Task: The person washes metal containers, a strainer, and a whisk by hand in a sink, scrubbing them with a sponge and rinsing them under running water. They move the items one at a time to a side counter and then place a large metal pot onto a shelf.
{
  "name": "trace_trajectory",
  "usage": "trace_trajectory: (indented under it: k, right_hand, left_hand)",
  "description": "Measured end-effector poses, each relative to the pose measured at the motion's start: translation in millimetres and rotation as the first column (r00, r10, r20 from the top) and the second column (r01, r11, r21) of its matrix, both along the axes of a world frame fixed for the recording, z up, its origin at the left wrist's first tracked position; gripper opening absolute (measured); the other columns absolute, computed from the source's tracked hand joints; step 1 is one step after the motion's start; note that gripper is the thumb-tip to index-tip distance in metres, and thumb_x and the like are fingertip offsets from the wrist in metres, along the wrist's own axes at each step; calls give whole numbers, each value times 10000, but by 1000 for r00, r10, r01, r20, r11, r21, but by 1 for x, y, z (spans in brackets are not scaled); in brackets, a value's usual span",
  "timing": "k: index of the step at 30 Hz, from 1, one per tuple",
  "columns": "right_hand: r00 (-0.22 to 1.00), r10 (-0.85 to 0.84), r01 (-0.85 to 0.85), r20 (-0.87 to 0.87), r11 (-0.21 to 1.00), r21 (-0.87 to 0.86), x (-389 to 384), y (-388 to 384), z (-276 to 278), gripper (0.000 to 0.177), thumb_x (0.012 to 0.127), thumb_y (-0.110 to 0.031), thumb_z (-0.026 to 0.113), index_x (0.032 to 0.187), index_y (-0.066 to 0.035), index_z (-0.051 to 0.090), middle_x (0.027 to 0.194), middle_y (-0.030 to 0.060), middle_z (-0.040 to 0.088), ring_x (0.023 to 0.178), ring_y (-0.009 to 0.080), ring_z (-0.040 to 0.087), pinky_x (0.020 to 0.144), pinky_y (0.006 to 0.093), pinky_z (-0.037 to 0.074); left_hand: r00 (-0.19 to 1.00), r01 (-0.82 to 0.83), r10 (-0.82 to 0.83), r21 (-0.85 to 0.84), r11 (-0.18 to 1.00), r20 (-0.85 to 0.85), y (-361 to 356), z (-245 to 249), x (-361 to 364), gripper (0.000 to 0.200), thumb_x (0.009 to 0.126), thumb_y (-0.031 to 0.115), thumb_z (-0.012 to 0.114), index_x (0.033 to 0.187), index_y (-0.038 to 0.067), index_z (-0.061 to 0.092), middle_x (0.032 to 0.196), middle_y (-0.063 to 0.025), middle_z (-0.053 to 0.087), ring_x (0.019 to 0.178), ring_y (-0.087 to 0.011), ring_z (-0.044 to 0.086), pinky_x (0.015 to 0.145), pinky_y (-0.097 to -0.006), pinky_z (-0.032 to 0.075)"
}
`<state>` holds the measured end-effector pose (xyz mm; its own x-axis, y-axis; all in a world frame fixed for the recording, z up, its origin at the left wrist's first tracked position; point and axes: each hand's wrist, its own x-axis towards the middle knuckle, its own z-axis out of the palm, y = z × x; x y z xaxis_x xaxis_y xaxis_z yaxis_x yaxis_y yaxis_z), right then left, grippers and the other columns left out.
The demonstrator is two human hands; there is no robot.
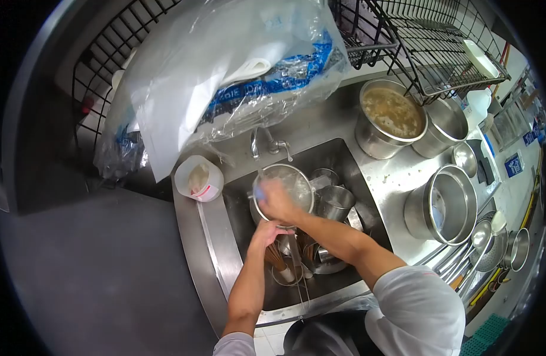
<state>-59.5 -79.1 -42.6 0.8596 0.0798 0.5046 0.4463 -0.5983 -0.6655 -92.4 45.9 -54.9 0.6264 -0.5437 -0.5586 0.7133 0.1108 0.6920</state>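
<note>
Two hands work at the pot (301,188) in the sink (359,184): I see the left hand (269,232) pinching its near rim; the blurred right hand's (275,200) grip I cannot tell. Firm bracing limits tipping.

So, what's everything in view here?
Wire racks: at least two, black, top
Plastic-wrapped bundle: one, white with blue print, upper left
Tub: one, white, left of sink
Sink: one, grey, centre
Faucet: one, silver, behind sink
Round pot: one, silver, in sink under faucet
Smaller vessels: several, silver, in sink
Stockpot of brown liquid: one, silver, right counter
Other large pots: two, silver, right counter
Ladle: at least one, silver, lower right
Blurred item: one, blue, at round pot
Left hand: one, bare, at pot's near rim
Right hand: one, bare, over pot
</note>
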Motion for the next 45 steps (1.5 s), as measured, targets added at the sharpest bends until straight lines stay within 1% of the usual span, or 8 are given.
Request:
trace_trajectory:
  k: [2,9,17,22,25,31,34,45]
  right_hand:
    - [952,300,-302,-62,953,-23,-7,-10,1,381,742,-133,671,1107,-37,616,1083,171,566,1139,405,481,1029,531,355]
    - [976,-215,205,22,952,229,13,4,9,292,749,-56,654,1039,-57,618,1108,167,548,1019,395,468,926,504,392]
    - [952,288,-215,105,872,-441,57,-57,31,247,762,-126,640,1007,-115,667,1126,99,527,1097,345,463,922,478,426]
    - [964,-266,246,-14,907,-341,34,-58,5,283,752,-140,646,1033,-166,665,1128,113,526,1075,349,473,883,469,428]
    - [979,203,-188,25,940,-284,1,-40,-31,347,711,-114,685,1055,-157,665,1161,125,533,1070,370,481,870,476,454]
    - [990,-29,69,140,953,-294,46,-84,3,367,767,-107,617,1125,-168,665,1144,95,538,1115,356,470,942,480,430]
    - [876,431,-312,214,847,-430,58,-69,34,346,784,-101,606,1118,-157,671,1114,85,566,1104,338,489,971,483,426]
    - [952,280,-156,126,794,-588,59,-95,52,216,817,-143,599,996,-88,706,1057,83,606,1042,314,521,906,399,448]
  left_hand:
    - [999,-37,37,44,998,0,9,2,11,373,940,38,581,1306,12,511,1235,-180,611,1041,-340,656,745,-528,615]
    - [994,74,-84,121,990,74,-7,15,26,378,963,89,572,1320,-10,497,1208,-208,617,1017,-377,663,796,-515,612]
    - [993,-108,107,22,994,53,17,33,6,517,881,-56,537,1375,40,419,1285,-185,563,1040,-396,645,740,-578,601]
    - [945,-304,296,34,952,140,32,46,14,489,890,-33,528,1364,24,419,1263,-190,577,1029,-381,653,751,-553,604]
    - [932,-335,324,41,941,162,28,33,27,492,890,-41,513,1367,27,413,1255,-185,575,989,-379,663,688,-524,618]
    - [994,-77,61,190,979,88,28,43,-9,492,872,-48,532,1347,3,417,1213,-190,584,953,-385,668,629,-512,621]
    - [978,-200,193,88,976,76,16,38,-15,489,876,-41,545,1346,1,418,1219,-196,586,968,-391,666,659,-532,619]
    - [978,-132,106,138,982,180,28,62,0,479,889,-39,528,1357,19,444,1230,-178,572,977,-367,662,668,-535,621]
